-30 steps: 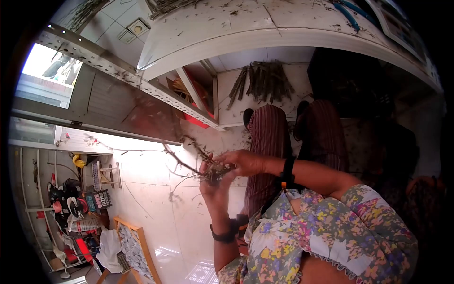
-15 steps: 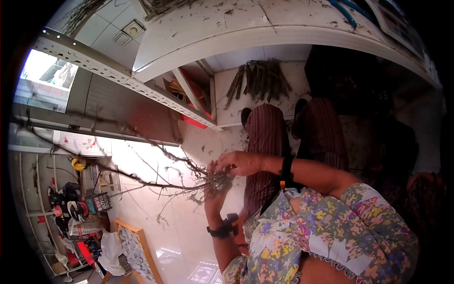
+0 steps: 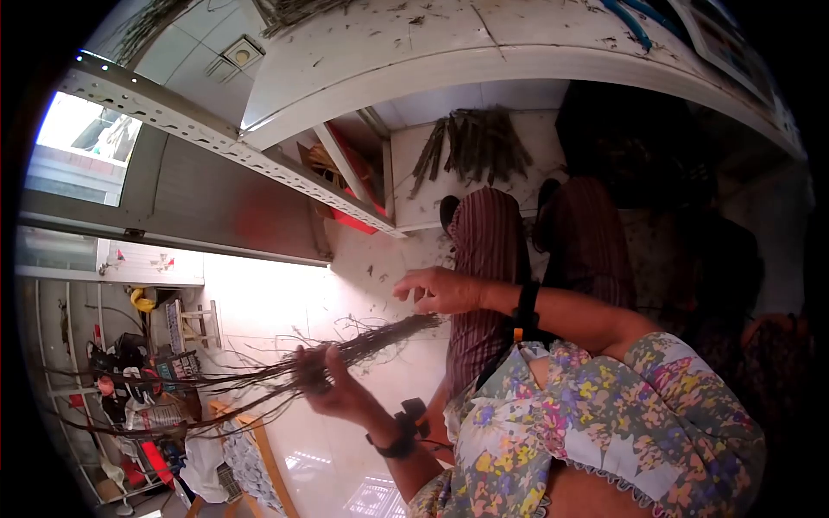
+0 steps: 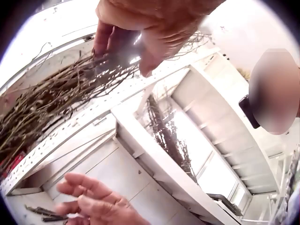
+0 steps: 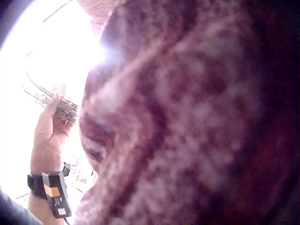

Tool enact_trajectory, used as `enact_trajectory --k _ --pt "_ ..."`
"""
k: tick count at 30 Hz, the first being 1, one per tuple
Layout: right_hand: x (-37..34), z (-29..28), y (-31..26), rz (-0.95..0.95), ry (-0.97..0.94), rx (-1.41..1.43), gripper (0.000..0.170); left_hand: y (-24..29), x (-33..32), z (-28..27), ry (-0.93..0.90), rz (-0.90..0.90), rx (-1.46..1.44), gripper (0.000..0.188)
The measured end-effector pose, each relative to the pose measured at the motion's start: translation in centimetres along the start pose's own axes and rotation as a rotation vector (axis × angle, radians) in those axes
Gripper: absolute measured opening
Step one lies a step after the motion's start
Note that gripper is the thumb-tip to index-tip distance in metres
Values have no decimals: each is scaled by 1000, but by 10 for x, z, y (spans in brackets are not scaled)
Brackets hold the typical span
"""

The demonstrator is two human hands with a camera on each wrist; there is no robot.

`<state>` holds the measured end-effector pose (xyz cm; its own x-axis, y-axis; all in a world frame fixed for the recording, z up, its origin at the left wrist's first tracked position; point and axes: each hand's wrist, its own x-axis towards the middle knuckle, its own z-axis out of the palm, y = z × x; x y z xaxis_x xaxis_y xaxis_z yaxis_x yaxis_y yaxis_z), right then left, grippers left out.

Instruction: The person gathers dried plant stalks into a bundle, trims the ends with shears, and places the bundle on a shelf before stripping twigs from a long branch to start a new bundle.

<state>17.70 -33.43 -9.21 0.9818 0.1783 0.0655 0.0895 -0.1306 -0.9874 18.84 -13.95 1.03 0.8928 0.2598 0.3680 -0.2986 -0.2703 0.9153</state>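
Note:
My left hand [image 3: 332, 388] grips a bundle of thin dry twigs [image 3: 389, 335] around its middle. The bundle's long, bare branches fan out to the left, while its denser end points right, toward my knee. Just above that end, my right hand [image 3: 442, 291] has its fingers spread and slightly bent, holding nothing. In the left wrist view, the gripping hand [image 4: 154, 33] is at the top, with the twigs [image 4: 51, 96] running down to the left. The right wrist view is mostly striped trouser cloth [image 5: 164, 122], with the left hand's bundle [image 5: 65, 110] at its left side.
A white bench [image 3: 371, 86] littered with twig scraps spans the top, with blue-handled cutters [image 3: 628, 24] on it. Cut sticks [image 3: 484, 147] lie under it. A perforated metal rail [image 3: 173, 112] is at left. Below stand a cluttered rack [image 3: 73, 390] and a wooden-framed panel [image 3: 259, 453].
Both hands were together at the bundle. The left hand has moved left and down with the twigs, swinging their branches lower, and the right hand is now off them.

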Motion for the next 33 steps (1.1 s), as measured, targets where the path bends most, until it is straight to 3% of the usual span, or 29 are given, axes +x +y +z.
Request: enact_trajectory --k 2,3,4,6,12,14,16,18,22,26,29,32,33 --pt "0 0 -1 -22 -3 -20 40 -32 -10 2 -139 -36 61 40" --pt "-1 0 -1 -32 -4 -30 40 -58 -13 1 -239 -198 -71 43" --pt "-1 -1 -2 -38 -2 -33 40 -85 -15 -4 -326 -225 -59 43" --pt "-3 -2 -4 -46 2 -38 39 -93 -20 -4 -330 -312 -62 39" --pt "-2 -2 -3 -28 -19 -39 37 -85 -10 -10 -372 -335 -36 17" --pt "-2 -2 -3 -33 -15 -19 33 -88 -1 -16 -306 -227 104 7" --pt "-2 -2 -2 -30 -7 -5 31 -76 11 -25 -178 -332 -88 9" --pt "-2 -2 -2 -28 2 3 31 -62 23 -41 -90 -256 -124 8" --pt "-2 -3 -3 44 49 109 31 -31 45 -76 88 -195 -83 15" --pt "-1 -4 -2 77 49 325 28 -36 54 -121 260 -191 -295 25" --pt "0 -5 10 82 12 308 26 -64 55 -160 285 -193 -563 27" --pt "-1 -5 11 95 -34 320 29 -113 58 -215 118 -235 -747 26" --pt "-1 -5 10 103 -40 327 30 -116 54 -221 196 -273 -727 31"
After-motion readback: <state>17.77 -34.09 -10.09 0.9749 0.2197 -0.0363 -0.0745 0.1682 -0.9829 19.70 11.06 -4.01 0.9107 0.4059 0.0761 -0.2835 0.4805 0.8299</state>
